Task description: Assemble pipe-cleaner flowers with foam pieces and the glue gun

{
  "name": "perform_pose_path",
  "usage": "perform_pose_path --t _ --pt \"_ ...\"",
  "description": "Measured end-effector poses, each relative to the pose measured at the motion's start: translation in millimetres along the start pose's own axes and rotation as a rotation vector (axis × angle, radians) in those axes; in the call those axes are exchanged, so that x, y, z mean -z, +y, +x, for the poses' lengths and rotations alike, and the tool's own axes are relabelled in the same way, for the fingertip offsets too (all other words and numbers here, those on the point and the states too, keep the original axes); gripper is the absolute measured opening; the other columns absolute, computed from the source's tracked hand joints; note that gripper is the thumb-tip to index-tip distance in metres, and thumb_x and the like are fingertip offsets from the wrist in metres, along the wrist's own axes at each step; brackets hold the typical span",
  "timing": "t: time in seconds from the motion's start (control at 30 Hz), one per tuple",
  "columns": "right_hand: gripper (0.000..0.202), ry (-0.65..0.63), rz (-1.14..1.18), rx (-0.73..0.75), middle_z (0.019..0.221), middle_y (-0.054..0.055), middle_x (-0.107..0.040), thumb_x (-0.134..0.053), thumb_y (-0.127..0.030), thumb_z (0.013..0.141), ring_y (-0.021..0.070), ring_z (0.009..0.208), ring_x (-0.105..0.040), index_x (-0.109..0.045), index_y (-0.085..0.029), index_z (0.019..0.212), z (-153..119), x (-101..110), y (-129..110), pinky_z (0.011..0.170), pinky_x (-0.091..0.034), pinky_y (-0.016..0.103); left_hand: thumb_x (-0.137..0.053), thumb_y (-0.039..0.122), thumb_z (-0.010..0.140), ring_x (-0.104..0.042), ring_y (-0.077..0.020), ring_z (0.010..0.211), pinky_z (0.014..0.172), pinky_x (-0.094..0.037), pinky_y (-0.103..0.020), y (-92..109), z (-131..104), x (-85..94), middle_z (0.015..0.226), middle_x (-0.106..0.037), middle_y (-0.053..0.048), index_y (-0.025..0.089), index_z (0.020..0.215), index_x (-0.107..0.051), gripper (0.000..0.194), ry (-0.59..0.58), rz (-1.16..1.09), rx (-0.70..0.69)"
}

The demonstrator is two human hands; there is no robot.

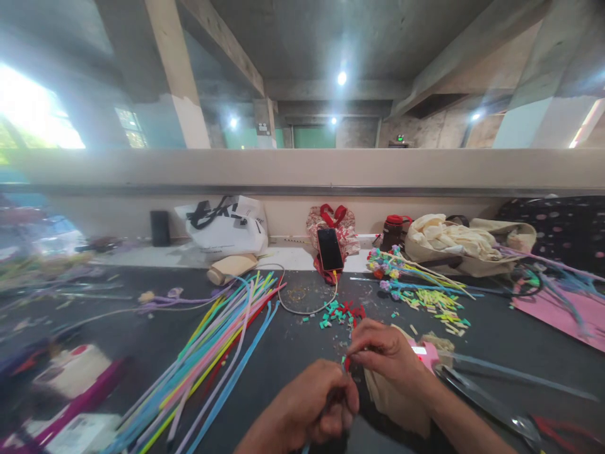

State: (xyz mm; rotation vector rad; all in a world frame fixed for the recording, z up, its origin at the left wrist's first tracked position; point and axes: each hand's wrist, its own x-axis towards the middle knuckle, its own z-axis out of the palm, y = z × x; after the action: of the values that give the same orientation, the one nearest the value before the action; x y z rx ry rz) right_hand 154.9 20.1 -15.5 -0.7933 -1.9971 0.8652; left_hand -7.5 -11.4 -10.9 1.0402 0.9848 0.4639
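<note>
Clock ctr = red pc point(348, 362), btw the fingertips. L hand point(324, 400) at 7 o'clock, fingers curled in, tips right by the pc; can't tell what, if anything, the palm grips. R hand point(385, 347) at 2-3, thumb + forefinger nipped narrow on the red pc. IMO: L steady as anchor, R doing small moves; keep the pinch light, as sth this small prob. squashes or slips. Tips close tog. = better ctrl, but they hide the pc, so tilt it into view to check.

Pink tool point(428, 356) w/ lit panel at 3, just beside R wrist, & metal tool point(489, 403) at 4, near the forearm: mind both, esp. if the pink one's hot. Teal + red bits point(338, 314) at 12, handy reach. Bundle of fuzzy stems point(210, 347) at 9. Yellow bits point(437, 304) at 2, farther. Phone point(329, 249) at 12, farthest; keep its cable point(302, 312) off the work.
</note>
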Motion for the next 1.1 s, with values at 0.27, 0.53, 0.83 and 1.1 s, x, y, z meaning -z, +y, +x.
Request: perform_pose_path --t 0.27,0.53,0.83,1.1 --pt "0.010 0.003 -0.062 -0.002 0.073 0.002 -0.058 -0.059 -0.025 0.071 0.0131 0.072 -0.055 -0.068 -0.021 0.074 -1.4 -1.0 -3.1 0.065 -0.042 0.024 -0.035 0.024 0.053 -0.030 -0.0055 0.024 0.027 -0.015 -0.017 3.0 -1.2 0.0 0.036 -0.043 0.002 0.014 0.048 -0.051 0.020 -0.034 -0.004 0.012" --pt "0.010 0.004 -0.034 0.002 0.077 0.002 -0.058 -0.059 -0.025 0.072 0.0134 0.075 -0.055 -0.068 -0.023 0.076 -2.3 -0.9 -2.7 0.067 -0.043 0.025 -0.035 0.039 0.062 -0.027 -0.0042 0.025 0.030 -0.014 -0.017 1.1 -0.8 0.0 0.036 -0.043 0.002 0.014 0.050 -0.051 0.032 -0.021 0.006 0.000" --pt "0.026 0.258 0.328 -0.359 0.073 0.001 -0.060 -0.052 -0.035 0.073 0.0082 0.051 -0.050 -0.063 -0.020 0.091 -1.4 3.2 -0.5 0.042 -0.034 0.017 -0.029 0.034 0.072 -0.032 -0.0060 0.033 0.036 -0.019 -0.018 -6.6 4.3 -3.9 0.041 -0.044 0.003 0.015 0.053 -0.049 0.033 0.216 0.228 -0.234" --pt "0.007 0.095 0.351 -0.433 0.054 -0.003 -0.059 -0.061 -0.020 0.060 0.0093 0.050 -0.050 -0.064 -0.016 0.065 0.8 -6.4 -6.1 0.049 -0.038 0.019 -0.028 0.035 0.078 -0.043 -0.0113 0.048 0.048 -0.028 -0.021 -1.0 0.6 -5.9 0.051 -0.048 0.000 0.016 0.057 -0.051 0.036 0.388 0.493 -0.334"
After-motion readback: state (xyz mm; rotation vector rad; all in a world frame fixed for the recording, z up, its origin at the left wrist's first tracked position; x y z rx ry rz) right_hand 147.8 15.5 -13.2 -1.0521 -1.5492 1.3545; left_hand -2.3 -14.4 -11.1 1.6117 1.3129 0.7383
